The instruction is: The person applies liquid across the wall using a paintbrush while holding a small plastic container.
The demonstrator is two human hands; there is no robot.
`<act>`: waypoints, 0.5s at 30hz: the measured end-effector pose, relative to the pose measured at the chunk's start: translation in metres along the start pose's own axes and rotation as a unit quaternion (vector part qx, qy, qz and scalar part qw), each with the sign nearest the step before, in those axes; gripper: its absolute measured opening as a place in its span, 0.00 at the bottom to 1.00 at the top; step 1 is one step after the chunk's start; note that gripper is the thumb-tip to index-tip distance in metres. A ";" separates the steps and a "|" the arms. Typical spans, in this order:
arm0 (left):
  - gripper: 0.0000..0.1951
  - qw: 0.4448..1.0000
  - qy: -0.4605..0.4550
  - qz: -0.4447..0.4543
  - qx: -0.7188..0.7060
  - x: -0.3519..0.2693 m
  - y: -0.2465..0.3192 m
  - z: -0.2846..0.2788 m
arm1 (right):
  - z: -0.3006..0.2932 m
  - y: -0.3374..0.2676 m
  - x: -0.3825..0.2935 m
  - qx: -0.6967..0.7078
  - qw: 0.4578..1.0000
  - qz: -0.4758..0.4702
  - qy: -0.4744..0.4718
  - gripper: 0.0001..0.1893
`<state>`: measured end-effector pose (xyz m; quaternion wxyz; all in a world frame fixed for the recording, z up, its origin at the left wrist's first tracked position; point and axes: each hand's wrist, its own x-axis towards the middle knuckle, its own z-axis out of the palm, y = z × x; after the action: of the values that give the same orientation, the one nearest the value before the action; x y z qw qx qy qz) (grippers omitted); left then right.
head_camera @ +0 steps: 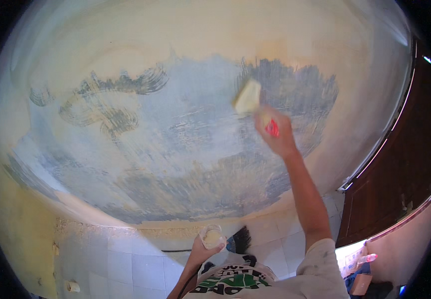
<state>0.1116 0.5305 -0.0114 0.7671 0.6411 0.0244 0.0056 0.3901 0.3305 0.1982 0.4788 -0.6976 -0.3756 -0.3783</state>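
Observation:
My right hand (283, 129) grips a wide flat paintbrush with a red handle. Its pale, blurred head (249, 98) is at the wall (193, 123), over the edge of a dark grey-blue patch. Streaky grey, blue and cream brush marks cover the middle of this wall, and cream-yellow paint surrounds them. Low down before my body, my left hand (201, 255) holds a transparent cup (213, 237) with pale cream contents. My fingers wrap around the cup's side.
Just past the cup lies a broom with dark bristles (242, 239) on the tiled floor (146, 265). A dark brown door (391, 157) stands at right. Near it are a plastic bottle (367, 258) and a cardboard box (361, 284). A small pale cylinder (73, 286) sits at lower left.

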 end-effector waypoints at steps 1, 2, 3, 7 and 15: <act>0.26 1.000 -0.001 -0.001 -0.002 0.002 0.000 -0.004 | -0.002 -0.011 0.022 -0.017 0.999 -0.036 0.019 0.07; 0.25 1.000 -0.010 0.009 0.016 0.005 -0.001 -0.008 | -0.005 -0.021 0.038 -0.019 0.999 -0.036 0.018 0.07; 0.25 0.999 -0.021 0.020 0.033 0.006 0.001 -0.011 | -0.009 -0.030 0.051 -0.002 1.000 0.000 0.008 0.08; 0.25 0.999 -0.026 0.030 -0.010 0.006 0.009 -0.018 | 0.009 -0.018 0.040 0.105 0.990 0.036 0.085 0.11; 0.27 1.000 0.017 -0.015 -0.022 -0.005 0.003 -0.047 | 0.063 0.044 -0.140 0.158 0.961 0.195 0.113 0.11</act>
<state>0.1044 0.5773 -0.0171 0.7804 0.6236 0.0467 0.0054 0.3791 0.3565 0.0406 0.6868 -0.6257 -0.2305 -0.2893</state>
